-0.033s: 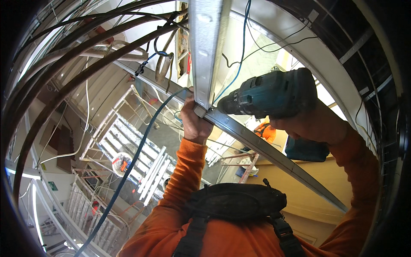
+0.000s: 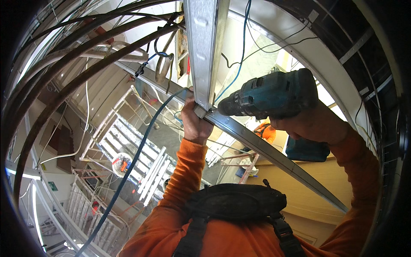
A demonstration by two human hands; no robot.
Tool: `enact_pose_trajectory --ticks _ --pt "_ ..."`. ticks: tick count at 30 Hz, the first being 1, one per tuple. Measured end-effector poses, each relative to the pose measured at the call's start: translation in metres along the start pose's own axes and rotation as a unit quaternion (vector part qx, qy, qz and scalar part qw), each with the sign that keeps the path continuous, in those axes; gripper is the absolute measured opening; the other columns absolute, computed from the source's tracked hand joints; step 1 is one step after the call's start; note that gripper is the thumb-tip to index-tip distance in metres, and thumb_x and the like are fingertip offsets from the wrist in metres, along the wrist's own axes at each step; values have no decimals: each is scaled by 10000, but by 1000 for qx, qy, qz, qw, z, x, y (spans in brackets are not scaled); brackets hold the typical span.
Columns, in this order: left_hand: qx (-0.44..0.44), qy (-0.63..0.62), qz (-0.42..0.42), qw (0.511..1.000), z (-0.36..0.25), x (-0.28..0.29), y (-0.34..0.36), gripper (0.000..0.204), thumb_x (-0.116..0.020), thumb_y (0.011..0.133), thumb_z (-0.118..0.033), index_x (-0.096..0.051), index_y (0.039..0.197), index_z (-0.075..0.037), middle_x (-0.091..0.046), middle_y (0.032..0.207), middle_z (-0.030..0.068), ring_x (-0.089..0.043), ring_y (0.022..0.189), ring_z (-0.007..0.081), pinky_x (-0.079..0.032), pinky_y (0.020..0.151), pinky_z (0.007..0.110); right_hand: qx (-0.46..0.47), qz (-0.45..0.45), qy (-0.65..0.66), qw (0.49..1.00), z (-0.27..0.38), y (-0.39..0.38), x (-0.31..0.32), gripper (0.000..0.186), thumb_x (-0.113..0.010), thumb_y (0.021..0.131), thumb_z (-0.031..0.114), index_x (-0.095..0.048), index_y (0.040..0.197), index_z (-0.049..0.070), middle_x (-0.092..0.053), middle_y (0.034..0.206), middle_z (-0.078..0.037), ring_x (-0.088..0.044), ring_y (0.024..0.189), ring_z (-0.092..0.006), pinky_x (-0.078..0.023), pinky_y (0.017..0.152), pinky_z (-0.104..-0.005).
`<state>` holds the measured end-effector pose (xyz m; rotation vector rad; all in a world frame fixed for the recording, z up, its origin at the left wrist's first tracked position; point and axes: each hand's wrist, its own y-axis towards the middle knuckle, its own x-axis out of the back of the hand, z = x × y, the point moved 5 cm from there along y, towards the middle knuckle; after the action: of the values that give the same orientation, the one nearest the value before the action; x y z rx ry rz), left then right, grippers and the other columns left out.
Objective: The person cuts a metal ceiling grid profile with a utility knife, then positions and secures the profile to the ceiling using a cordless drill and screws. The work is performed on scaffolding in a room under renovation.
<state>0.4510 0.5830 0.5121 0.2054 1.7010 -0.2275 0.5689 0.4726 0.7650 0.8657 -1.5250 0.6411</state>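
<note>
My right hand (image 2: 319, 124) is wrapped round the grip of a dark teal cordless drill (image 2: 276, 92), its chuck pointing left. The drill's nose is at the joint where an upright galvanized metal stud (image 2: 205, 51) meets a long diagonal metal channel (image 2: 278, 160). Just left of that joint, my left hand (image 2: 196, 122) grips the stud's lower end against the channel. Its fingertips are partly hidden behind the metal. Whether a bit or screw touches the metal is too small to tell.
Thick brown cables (image 2: 81, 81) arch across the upper left. A dark blue cable (image 2: 139, 160) hangs past my left arm. Below stand a scaffold platform (image 2: 124, 132) with a white bucket (image 2: 122, 163) and pale metal lengths (image 2: 153, 176). Another person in orange (image 2: 267, 132) is lower down.
The upper part of the stud sits slightly farther left. Both hands and the drill have hardly moved.
</note>
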Motion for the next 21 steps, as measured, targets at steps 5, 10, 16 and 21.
enact_pose_trajectory --ticks 5,10,16,21 --pt "-7 15 -44 999 -1 -2 -6 264 -461 940 -155 -607 1137 -58 -686 1032 86 -672 929 251 -558 852 400 -22 46 51 997 3 -4 -15 274 -765 817 186 -706 1084 176 -607 1019 -64 -594 982 -271 -506 830 -413" --pt "5 -34 0 999 0 -4 0 245 -472 960 -127 -566 1112 40 -604 1102 159 -562 1215 373 -417 1104 560 -87 23 40 995 18 -16 -8 307 -757 808 164 -699 1110 156 -627 1057 -80 -613 994 -283 -515 839 -411" --pt "2 65 -106 992 2 22 6 340 -412 959 -244 -573 1089 26 -616 941 174 -626 872 300 -529 777 428 -129 39 6 991 39 -28 -10 348 -748 798 137 -692 1141 131 -652 1103 -99 -635 1008 -298 -525 848 -408" --pt "-1 88 -112 990 2 23 11 420 -363 954 -284 -572 1100 49 -627 915 184 -633 807 305 -534 735 438 -169 33 5 985 50 -36 -21 382 -740 789 115 -685 1167 110 -673 1141 -114 -654 1020 -310 -534 857 -406"
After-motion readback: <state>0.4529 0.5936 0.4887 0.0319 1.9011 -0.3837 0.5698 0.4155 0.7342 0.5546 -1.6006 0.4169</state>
